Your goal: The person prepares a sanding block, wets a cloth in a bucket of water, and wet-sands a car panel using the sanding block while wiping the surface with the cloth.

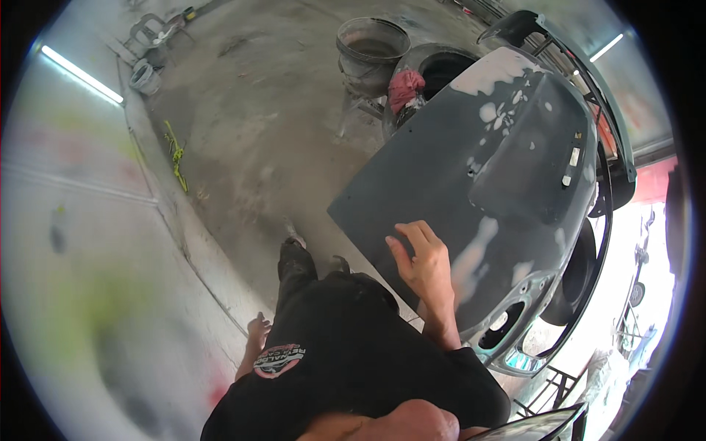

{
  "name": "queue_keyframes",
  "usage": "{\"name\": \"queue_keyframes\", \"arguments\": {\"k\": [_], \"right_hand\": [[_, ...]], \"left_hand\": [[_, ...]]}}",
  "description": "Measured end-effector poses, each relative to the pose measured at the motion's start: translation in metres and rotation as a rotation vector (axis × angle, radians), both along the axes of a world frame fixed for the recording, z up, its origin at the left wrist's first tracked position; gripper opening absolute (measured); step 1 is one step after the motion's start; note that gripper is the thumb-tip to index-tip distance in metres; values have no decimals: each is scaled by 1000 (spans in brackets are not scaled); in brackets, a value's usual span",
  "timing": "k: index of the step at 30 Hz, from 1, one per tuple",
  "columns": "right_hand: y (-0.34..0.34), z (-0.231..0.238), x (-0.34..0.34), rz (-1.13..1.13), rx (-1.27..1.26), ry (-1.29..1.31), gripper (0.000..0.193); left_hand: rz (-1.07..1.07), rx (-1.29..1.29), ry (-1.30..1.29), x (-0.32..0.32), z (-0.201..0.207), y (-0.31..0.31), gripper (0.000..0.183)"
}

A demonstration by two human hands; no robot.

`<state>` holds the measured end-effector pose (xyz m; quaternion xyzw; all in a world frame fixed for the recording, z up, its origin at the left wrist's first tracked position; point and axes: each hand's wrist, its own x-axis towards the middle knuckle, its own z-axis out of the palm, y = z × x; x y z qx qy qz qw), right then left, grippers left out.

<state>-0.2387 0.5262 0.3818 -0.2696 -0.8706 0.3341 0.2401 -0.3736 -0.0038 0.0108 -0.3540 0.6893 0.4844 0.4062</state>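
Note:
A large grey car body panel point(441, 184) with white filler patches lies tilted on a stand in front of me. My right hand point(423, 266) rests flat on its near left part, fingers stretched out along the surface; I see nothing in it. My left hand point(257, 331) hangs beside my hip, away from the panel, fingers loosely spread and holding nothing. My black shirt point(353, 360) and dark trousers and shoes point(294, 257) fill the lower middle.
A bare wheel rim point(371, 51) and a tyre point(441, 70) with a pink rag point(406, 87) stand behind the panel. A yellow-green cord point(176, 156) lies along the paint-stained wall point(81, 242) on the left. Metal stand legs point(548, 386) show at lower right.

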Motion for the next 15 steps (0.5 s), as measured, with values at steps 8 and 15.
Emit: {"name": "queue_keyframes", "arguments": {"k": [8, 15], "right_hand": [[20, -11, -113, -326, 106, -62, 19], [36, 8, -207, -448, 94, -80, 19]], "left_hand": [[-761, -194, 51, -225, 9, 52, 51], [-646, -105, 246, -470, -26, 129, 51]]}}
